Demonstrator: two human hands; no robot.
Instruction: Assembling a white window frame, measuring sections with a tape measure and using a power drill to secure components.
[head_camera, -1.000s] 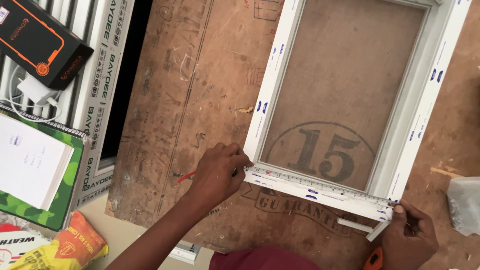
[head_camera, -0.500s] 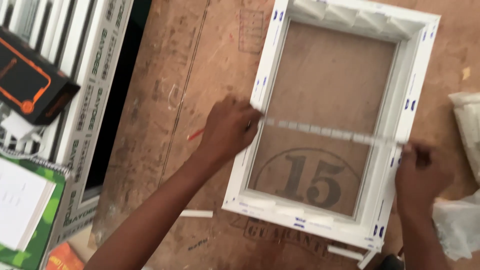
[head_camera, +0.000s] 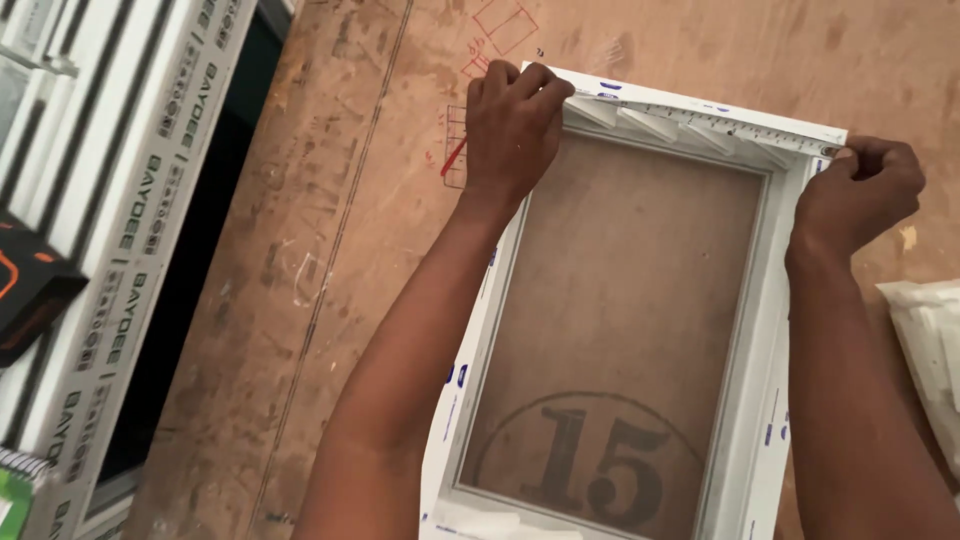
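two hands (head_camera: 515, 125) (head_camera: 862, 192) pinching a tape measure (head_camera: 715, 118) taut along the far rail of a white window frame (head_camera: 760, 330) flat on the plywood bench (head_camera: 300, 220), fingers curled shut on each end, with likely slip or sag skewing the reading.

Bare plywood board (head_camera: 300, 200) is lying open at nine o'clock of the left hand (head_camera: 512, 125), giving a wide lane down toward seven o'clock. The white window frame (head_camera: 770, 330) is filling the middle, its opening free between the two forearms. A measuring tape (head_camera: 720, 122) is stretching across the frame's top bar at twelve o'clock, barring a straight pass there. The right hand (head_camera: 862, 190) is pinching the tape at two o'clock. A white plastic bag (head_camera: 930, 340) is crowding four o'clock. Stacked white profiles (head_camera: 120, 250) are walling off nine o'clock at the board's edge
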